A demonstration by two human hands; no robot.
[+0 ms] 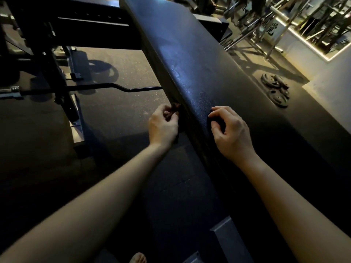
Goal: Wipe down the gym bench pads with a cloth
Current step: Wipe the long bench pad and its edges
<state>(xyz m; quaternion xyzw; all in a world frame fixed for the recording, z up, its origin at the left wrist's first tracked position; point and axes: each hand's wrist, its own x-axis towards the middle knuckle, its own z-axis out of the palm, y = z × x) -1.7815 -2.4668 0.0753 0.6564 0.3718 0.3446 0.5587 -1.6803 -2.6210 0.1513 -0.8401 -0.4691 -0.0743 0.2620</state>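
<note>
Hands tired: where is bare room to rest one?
The bench pad lies bare from the left hand and right hand up to its far end. Bare floor lies left of it, nearer than the curl bar. Crowded: weight plates right of it.

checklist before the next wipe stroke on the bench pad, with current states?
1. Cloth held: cannot tell; left hand pinches a dark scrap at the bench pad edge, too dim to identify.
2. Right hand on pad: ok, fingers curled on top.
3. Pad ahead free of objects: ok.
4. Curl bar left of pad, apart from hands: ok.
5. Weight plates on floor at right, off the pad: ok.
</note>
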